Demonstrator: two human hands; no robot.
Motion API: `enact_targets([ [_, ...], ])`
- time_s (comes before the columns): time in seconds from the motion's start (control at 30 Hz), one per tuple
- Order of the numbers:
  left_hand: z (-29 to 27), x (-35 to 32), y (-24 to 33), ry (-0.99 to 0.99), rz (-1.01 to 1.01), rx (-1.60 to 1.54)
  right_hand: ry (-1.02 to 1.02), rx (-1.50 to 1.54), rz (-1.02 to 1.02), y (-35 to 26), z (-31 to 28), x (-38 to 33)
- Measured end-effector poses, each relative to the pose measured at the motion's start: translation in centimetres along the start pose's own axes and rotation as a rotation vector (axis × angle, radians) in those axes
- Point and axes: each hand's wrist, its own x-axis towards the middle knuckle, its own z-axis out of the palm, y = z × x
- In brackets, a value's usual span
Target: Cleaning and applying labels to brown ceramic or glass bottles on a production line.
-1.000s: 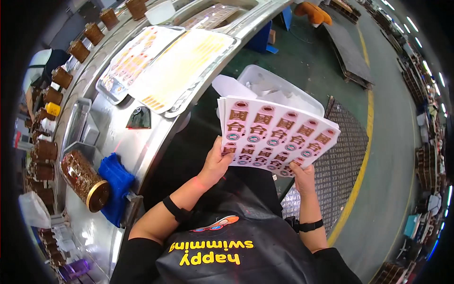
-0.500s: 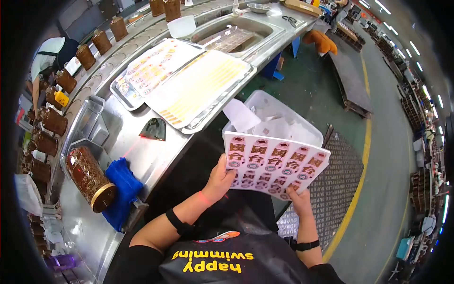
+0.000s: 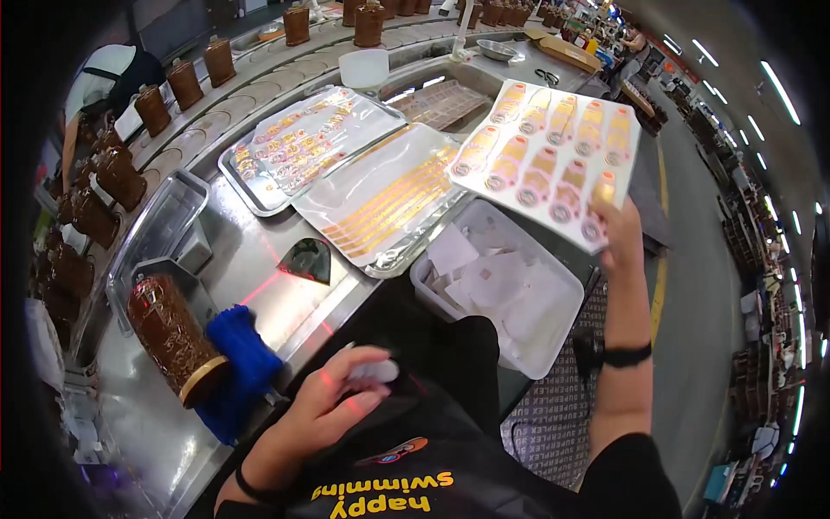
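My right hand (image 3: 618, 233) is closed on the corner of a white sheet of printed decals (image 3: 545, 160). Rows of long gold, pink and brown pieces with round ends cover the sheet, lifted over the sink's near edge. Close to my apron, my left hand (image 3: 333, 402) is curled, with a small whitish piece (image 3: 376, 372) between thumb and fingers; its kind is unclear. Below the sheet stands a translucent plastic tub (image 3: 566, 333) with white paper scraps (image 3: 484, 281). Metal trays on the bench carry a sheet of small decals (image 3: 298, 138) and a sheet of gold strips (image 3: 389, 203).
A brown ornamented jar (image 3: 169, 333) lies tilted by a blue cloth (image 3: 238, 368). Nearby are a dark scraper (image 3: 307, 259) and a clear bin (image 3: 160, 229). A sink (image 3: 493, 82) and a white bowl (image 3: 364, 67) lie beyond. Brown bottles (image 3: 183, 84) line a conveyor; a co-worker (image 3: 108, 73) bends there.
My right hand has raised the decal sheet up and away over the bench, its face now differently angled. My left hand has let go of it and drawn back toward my apron.
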Motion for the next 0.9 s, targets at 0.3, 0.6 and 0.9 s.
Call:
enact_targets([
  [0.3, -4.7, -8.6, 3.8, 0.629, 0.308, -0.061, 0.035, 0.036, 0.163, 4.1, 8.5, 20.2],
  [0.6, -8.7, -13.3, 5.3, 0.472, 0.487, -0.293, 0.104, -0.025, 0.231, 6.0, 12.3, 25.1],
  [0.9, -11.6, -18.6, 1.8, 0.754, 0.475, -0.365, 0.190, -0.227, 0.191, 7.8, 16.6, 28.8],
])
